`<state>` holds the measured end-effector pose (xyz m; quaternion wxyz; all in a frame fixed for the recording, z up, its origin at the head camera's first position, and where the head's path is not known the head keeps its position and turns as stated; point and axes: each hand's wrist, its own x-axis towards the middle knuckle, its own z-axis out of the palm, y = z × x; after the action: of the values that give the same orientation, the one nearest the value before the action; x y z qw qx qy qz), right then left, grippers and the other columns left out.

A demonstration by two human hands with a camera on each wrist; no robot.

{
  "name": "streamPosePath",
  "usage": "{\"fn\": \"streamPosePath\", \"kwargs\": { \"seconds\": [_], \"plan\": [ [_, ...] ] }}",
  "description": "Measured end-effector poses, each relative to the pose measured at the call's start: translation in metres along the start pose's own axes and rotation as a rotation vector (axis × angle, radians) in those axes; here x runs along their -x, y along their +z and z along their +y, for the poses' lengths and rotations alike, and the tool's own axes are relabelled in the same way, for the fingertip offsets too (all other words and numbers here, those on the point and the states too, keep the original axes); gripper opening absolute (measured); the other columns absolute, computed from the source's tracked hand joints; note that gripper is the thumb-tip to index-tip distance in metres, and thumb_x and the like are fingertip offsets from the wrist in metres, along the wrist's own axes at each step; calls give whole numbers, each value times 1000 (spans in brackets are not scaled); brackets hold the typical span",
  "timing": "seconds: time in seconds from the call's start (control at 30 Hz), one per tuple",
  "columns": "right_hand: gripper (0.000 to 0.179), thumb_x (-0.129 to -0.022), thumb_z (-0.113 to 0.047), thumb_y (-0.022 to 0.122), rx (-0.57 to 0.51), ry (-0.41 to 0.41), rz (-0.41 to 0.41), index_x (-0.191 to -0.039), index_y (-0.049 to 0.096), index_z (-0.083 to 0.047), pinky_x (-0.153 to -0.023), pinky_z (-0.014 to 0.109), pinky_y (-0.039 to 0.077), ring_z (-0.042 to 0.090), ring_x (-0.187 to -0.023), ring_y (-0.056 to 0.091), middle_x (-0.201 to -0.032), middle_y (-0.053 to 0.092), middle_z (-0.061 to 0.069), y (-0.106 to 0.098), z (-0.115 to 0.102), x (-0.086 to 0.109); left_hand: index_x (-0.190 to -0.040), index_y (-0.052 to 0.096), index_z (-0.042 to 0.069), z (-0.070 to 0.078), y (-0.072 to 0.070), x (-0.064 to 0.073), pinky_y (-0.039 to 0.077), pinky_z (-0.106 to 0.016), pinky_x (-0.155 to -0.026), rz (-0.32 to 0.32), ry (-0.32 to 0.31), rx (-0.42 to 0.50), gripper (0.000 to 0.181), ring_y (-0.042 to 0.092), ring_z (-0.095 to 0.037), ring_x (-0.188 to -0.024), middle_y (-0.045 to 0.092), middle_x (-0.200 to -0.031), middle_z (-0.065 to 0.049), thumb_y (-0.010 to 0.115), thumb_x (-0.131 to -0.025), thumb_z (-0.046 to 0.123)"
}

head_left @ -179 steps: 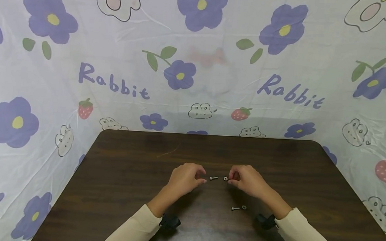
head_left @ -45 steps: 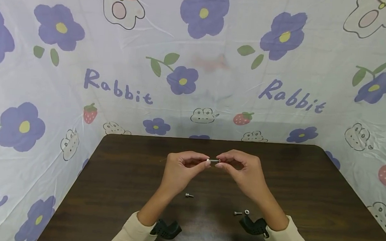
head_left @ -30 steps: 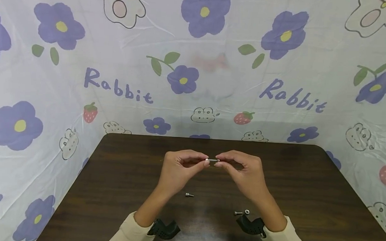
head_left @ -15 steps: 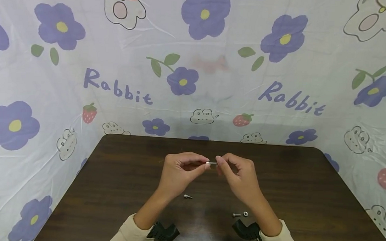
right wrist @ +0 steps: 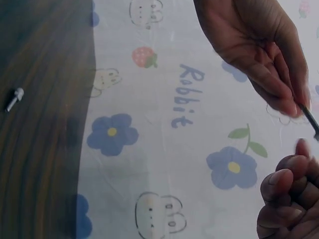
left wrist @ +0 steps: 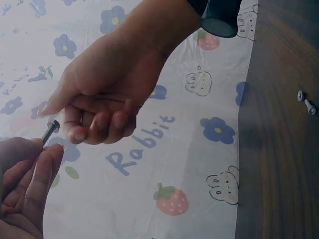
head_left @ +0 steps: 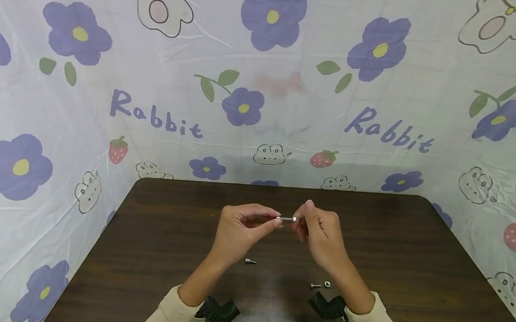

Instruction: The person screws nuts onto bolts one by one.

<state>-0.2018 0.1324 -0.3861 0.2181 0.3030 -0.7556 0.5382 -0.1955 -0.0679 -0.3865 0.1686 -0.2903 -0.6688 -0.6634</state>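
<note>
A silver bolt [head_left: 286, 219] is held level above the table, its left end pinched between thumb and forefinger of my left hand [head_left: 240, 229]. On its right end sits a nut [left wrist: 54, 125]. My right hand [head_left: 325, 234] is right beside that nut, its thumb raised off it and its fingers loosely curled. In the right wrist view, the right hand's fingertips [right wrist: 281, 181] show a gap from the end of the bolt. The left fingers hide the bolt's other end.
On the dark wooden table [head_left: 161, 252] lies another bolt with a nut on it [head_left: 250, 261], left of centre. A third bolt [head_left: 315, 285] and a loose nut [head_left: 327, 284] lie near the right wrist. A patterned cloth [head_left: 284, 129] hangs behind the table's far edge.
Six seconds ago a bolt and nut lay on the table between the hands; now they are joined and held up. Within the last half second the right thumb has lifted, exposing the nut.
</note>
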Motion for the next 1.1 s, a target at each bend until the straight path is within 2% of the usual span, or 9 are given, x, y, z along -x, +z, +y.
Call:
{"fn": "streamPosePath", "kwargs": {
  "seconds": [0.1,0.2,0.33,0.4,0.5,0.67,0.8,0.93,1.1],
  "plan": [
    [37,-111,-10,39,2,-18,2,-88,68,-8,-45,27,46,18,-52,54,-65,60,1,-6,1,-2,-95,80,5,-1,-2,0,64,-37,-66,6,-2,0,10,76,-20,-75,77,-88,-5,83,-85,7],
    [13,-102,-2,59,7,-62,-12,-107,71,-5,-52,24,51,16,-61,61,-76,67,3,-13,2,-3,-96,80,4,-1,-4,0,64,-37,-67,7,-2,-1,11,76,-21,-76,77,-89,-5,83,-86,7],
    [41,-82,10,79,2,-131,-51,-121,70,-2,-65,24,59,13,-76,69,-89,72,4,-19,0,-5,-96,79,2,-1,-5,-1,64,-37,-68,6,3,3,12,76,-22,-76,77,-89,-6,82,-86,7],
    [47,-76,13,82,10,-167,-56,-119,70,-1,-68,24,60,13,-79,71,-92,73,3,-19,-1,-5,-97,79,1,0,-6,-1,64,-37,-69,5,4,5,12,76,-22,-76,77,-90,-6,82,-87,8],
    [44,-72,15,84,17,-222,-41,-112,74,-1,-67,22,59,14,-79,71,-92,75,5,-17,0,-6,-97,79,0,1,-6,-1,64,-37,-69,6,1,2,13,76,-22,-76,77,-90,-7,81,-87,8],
    [35,-72,15,83,31,-271,-18,-101,78,-4,-65,19,55,14,-77,70,-93,76,5,-14,0,-6,-97,79,3,1,-7,-1,64,-36,-68,7,-2,-3,12,76,-21,-76,77,-90,-7,81,-86,7],
    [26,-81,10,80,28,-220,-40,-98,78,-9,-64,19,55,14,-75,70,-90,75,3,-14,-1,-5,-97,79,2,1,-6,-1,64,-36,-68,7,2,-6,12,76,-20,-76,77,-90,-8,82,-86,5],
    [18,-89,5,73,12,-147,-72,-91,74,-12,-61,22,57,14,-69,67,-80,71,-2,-13,-2,-4,-96,79,0,2,-4,-1,64,-37,-68,3,4,2,12,76,-20,-76,77,-89,-8,82,-85,5],
    [28,-96,5,64,-10,-101,-73,-76,67,-14,-54,24,53,11,-61,60,-67,63,-3,-8,-2,-2,-94,79,2,4,-2,0,64,-37,-68,-6,4,8,10,75,-20,-75,77,-88,-8,82,-86,6]
  ]
}}
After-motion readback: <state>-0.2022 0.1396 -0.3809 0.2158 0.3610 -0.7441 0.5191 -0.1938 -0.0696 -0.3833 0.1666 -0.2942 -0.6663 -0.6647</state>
